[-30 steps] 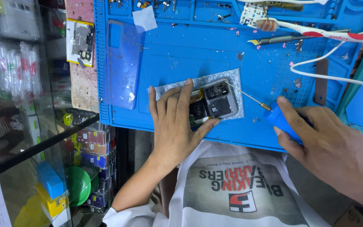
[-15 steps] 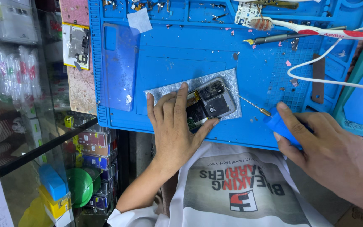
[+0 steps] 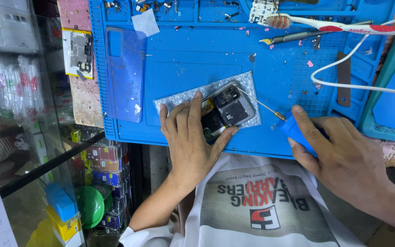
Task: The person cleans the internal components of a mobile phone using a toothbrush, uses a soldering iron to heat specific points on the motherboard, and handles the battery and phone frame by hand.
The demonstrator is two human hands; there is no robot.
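Note:
An opened phone [image 3: 228,110] with its circuit boards bare lies on a silvery padded sheet [image 3: 179,98] on the blue work mat [image 3: 184,50]. My left hand [image 3: 190,137] lies flat over the phone's near end and pins it down. My right hand [image 3: 339,158] grips the blue handle of a screwdriver [image 3: 293,128]. Its thin shaft slants up to the left, with the tip at the phone's far right corner.
A blue phone back cover [image 3: 124,73] lies on the mat's left part. A toothbrush [image 3: 334,25], a pen-like tool [image 3: 298,36], a white cable [image 3: 353,68] and small screws sit at the back. A glass shelf [image 3: 46,160] with boxes stands at left.
Both hands keep their holds on the phone and the screwdriver. The view has shifted slightly; the screwdriver tip stays at the phone's corner.

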